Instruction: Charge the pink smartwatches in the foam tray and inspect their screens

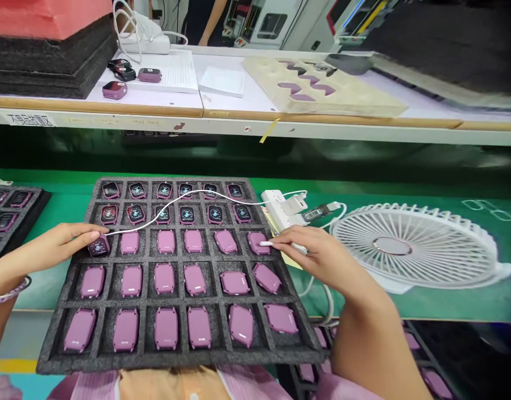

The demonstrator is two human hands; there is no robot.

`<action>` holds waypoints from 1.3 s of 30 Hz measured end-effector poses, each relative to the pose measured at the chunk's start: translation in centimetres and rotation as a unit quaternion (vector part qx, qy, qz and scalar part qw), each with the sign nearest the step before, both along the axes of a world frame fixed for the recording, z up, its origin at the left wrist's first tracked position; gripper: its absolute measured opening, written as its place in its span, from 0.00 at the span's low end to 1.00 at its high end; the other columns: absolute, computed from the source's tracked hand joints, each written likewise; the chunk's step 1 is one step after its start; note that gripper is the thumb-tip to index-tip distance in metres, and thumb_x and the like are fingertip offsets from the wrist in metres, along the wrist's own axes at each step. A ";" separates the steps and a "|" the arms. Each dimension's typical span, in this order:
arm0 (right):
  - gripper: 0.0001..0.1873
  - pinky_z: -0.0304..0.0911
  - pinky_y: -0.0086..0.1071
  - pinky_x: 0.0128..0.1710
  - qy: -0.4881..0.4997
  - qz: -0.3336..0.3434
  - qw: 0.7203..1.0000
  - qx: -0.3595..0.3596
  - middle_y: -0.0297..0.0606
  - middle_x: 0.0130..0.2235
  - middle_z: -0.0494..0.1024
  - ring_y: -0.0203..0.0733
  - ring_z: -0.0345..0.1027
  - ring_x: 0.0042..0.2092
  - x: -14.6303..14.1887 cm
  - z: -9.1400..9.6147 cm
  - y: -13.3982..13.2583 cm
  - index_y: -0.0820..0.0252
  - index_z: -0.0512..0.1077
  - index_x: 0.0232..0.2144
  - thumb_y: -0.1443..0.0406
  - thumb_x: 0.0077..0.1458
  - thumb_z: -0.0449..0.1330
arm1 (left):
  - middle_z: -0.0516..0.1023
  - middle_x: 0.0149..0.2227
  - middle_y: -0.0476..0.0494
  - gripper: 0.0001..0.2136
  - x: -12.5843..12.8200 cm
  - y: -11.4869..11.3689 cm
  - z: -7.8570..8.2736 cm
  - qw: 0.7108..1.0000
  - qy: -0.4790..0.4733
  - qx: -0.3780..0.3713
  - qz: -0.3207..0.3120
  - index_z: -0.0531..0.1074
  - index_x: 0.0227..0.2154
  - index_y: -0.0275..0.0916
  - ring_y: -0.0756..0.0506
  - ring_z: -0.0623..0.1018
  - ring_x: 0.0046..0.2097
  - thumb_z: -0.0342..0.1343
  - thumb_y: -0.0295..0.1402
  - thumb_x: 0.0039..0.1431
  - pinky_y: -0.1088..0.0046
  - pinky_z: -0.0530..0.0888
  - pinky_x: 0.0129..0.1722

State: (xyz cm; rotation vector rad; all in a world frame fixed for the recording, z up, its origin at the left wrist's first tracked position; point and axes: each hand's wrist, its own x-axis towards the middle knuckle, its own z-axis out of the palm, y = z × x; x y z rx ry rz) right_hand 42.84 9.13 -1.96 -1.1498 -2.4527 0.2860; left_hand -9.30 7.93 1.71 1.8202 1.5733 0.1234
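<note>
At the foam tray's (180,361) left edge, the left hand (69,241) grips a smartwatch (99,247); toward its right, the right hand (317,253) pinches a white connector (266,243)

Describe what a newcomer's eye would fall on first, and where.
The dark tray of purple watches, front and centre, likely stands out first, its two far rows face up. The left hand holds a watch at its left side; the right hand pinches a slim white piece over its right. A white fan sits on the green table at right.
</note>
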 end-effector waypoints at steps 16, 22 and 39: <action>0.22 0.61 0.44 0.23 -0.039 0.045 0.988 0.142 0.41 0.32 0.73 0.54 0.71 0.27 -0.1 -2.9 2.5 0.52 0.70 0.36 0.52 0.73 0.43 | 0.81 0.41 0.44 0.25 1.0 0.8 0.3 0.995 0.045 0.040 -0.083 0.78 0.40 0.40 0.43 0.79 0.42 0.41 0.52 0.66 0.71 0.72 0.44; 0.24 0.63 0.43 0.23 -0.007 0.023 0.992 0.124 0.42 0.33 0.71 0.51 0.70 0.27 0.4 -4.7 2.4 0.54 0.74 0.37 0.50 0.73 0.44 | 0.82 0.40 0.44 0.17 1.8 0.5 1.1 0.993 0.050 0.106 0.030 0.77 0.36 0.40 0.43 0.78 0.42 0.52 0.47 0.61 0.69 0.70 0.44; 0.14 0.66 0.40 0.34 -0.090 -0.101 0.990 0.048 0.45 0.38 0.69 0.50 0.70 0.35 -1.4 -2.5 0.6 0.61 0.77 0.38 0.66 0.63 0.50 | 0.81 0.39 0.40 0.12 7.7 -0.6 -0.2 0.906 0.225 0.307 -0.185 0.77 0.45 0.42 0.35 0.78 0.46 0.59 0.34 0.59 0.41 0.57 0.64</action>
